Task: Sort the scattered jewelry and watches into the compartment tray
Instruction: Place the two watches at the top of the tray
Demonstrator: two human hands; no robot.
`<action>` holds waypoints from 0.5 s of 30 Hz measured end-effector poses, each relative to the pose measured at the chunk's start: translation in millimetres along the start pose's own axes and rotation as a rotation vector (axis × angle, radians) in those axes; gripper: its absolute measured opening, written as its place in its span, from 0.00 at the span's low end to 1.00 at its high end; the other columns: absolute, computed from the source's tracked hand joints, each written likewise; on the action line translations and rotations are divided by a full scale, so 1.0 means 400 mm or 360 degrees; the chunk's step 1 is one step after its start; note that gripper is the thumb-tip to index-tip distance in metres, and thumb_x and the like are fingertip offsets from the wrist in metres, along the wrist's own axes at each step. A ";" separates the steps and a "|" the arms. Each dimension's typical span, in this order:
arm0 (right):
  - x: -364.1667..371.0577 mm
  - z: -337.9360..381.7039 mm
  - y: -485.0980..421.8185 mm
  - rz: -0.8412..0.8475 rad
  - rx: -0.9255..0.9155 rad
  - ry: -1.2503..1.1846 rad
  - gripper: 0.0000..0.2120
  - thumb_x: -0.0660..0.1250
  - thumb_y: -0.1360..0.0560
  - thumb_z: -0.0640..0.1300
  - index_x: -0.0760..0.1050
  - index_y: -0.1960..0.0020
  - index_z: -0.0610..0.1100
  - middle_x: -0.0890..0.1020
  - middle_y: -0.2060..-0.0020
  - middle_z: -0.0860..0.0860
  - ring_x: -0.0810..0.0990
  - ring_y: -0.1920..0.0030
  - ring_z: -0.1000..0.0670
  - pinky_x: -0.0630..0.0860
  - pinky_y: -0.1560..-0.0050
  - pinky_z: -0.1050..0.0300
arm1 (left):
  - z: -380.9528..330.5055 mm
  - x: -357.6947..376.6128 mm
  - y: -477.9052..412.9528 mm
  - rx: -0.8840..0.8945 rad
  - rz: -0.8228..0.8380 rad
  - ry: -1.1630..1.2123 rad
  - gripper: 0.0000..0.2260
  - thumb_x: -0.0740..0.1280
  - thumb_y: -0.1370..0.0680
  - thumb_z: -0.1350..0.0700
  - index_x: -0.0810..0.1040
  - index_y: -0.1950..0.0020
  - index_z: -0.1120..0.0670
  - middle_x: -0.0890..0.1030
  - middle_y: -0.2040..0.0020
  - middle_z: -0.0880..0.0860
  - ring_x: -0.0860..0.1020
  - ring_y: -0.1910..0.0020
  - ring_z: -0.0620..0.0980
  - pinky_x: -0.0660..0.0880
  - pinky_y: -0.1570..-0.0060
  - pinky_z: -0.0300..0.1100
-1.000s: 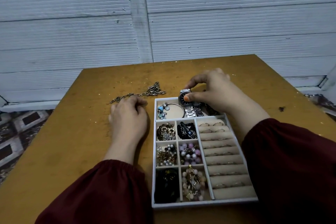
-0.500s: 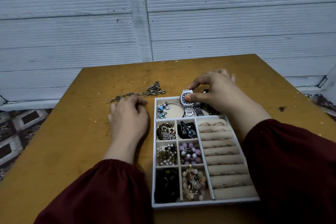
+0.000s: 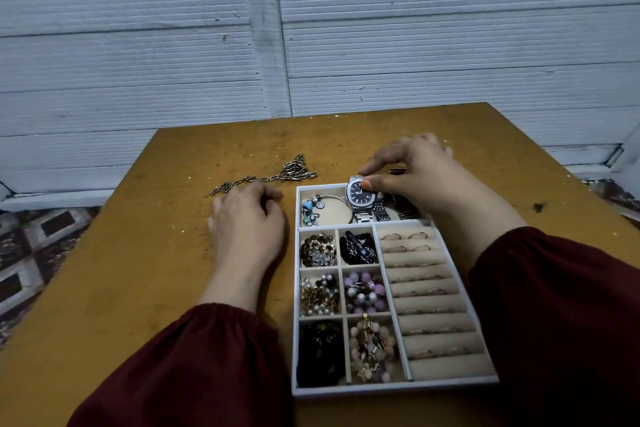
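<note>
Dark red sleeves frame the bottom of the view, and between them sits the white compartment tray (image 3: 394, 390), the landmark for everything here. Its nearest cells hold a black bundle and a tangle of pale beads; further in come pearl and lilac beads, then a gold cluster and a dark one. Along the tray's right side run beige ring rolls (image 3: 433, 302) with thin rings tucked into the slots, presumably so each stays upright and separate.

Left of the tray, the left hand (image 3: 247, 229) lies palm down on the wooden table (image 3: 104, 288), fingers loosely curled and holding nothing; it seems parked there as a brace while the other hand works.

The tray's far, wide compartment holds a charm bracelet (image 3: 320, 206) at its left. Over the same compartment the right hand (image 3: 419, 180) pinches a silver watch (image 3: 361, 195) by its case, thumb on the near edge and forefinger on the far edge, other fingers spread behind. The watch's band hangs into the compartment beside other watch straps, so I judge it is being settled there with its kind. No writing on the dial is legible.

Beyond the tray's far left corner, a metal chain (image 3: 273, 175) lies on the table, not yet sorted.
</note>
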State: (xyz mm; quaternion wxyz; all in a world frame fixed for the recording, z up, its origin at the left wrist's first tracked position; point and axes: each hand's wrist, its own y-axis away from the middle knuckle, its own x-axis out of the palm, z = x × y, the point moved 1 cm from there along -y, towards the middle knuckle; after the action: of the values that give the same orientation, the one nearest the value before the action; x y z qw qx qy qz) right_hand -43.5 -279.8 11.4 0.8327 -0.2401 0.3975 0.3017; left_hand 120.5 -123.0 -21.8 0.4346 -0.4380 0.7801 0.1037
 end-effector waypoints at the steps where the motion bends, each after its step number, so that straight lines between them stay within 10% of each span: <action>1: 0.002 0.001 -0.001 -0.0005 -0.0012 -0.0004 0.06 0.73 0.33 0.59 0.79 0.57 0.63 0.77 0.43 0.56 0.60 0.34 0.49 0.51 0.45 0.54 | -0.001 -0.001 0.001 0.0001 -0.0001 0.0001 0.10 0.61 0.22 0.56 0.80 0.47 0.47 0.80 0.43 0.51 0.69 0.38 0.55 0.64 0.40 0.50; 11: 0.023 -0.014 -0.015 -0.0013 -0.0001 -0.0059 0.07 0.72 0.35 0.62 0.79 0.58 0.65 0.76 0.41 0.54 0.61 0.34 0.47 0.53 0.45 0.53 | -0.001 0.001 0.000 0.0006 0.0006 -0.0022 0.10 0.62 0.23 0.57 0.80 0.47 0.46 0.79 0.43 0.52 0.69 0.38 0.57 0.65 0.40 0.49; 15: 0.022 -0.024 -0.021 -0.0028 0.0044 -0.0321 0.19 0.69 0.45 0.71 0.79 0.55 0.69 0.77 0.43 0.51 0.72 0.39 0.43 0.69 0.37 0.42 | -0.001 0.001 0.002 0.0027 -0.0004 -0.0015 0.10 0.62 0.23 0.57 0.80 0.48 0.46 0.79 0.43 0.52 0.69 0.38 0.57 0.65 0.41 0.49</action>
State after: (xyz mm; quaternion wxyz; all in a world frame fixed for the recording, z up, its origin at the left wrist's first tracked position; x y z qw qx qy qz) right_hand -38.0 -289.1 0.0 0.8743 -0.2003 0.3137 0.3115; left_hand 119.8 -123.0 -22.0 0.4420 -0.4347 0.7784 0.0987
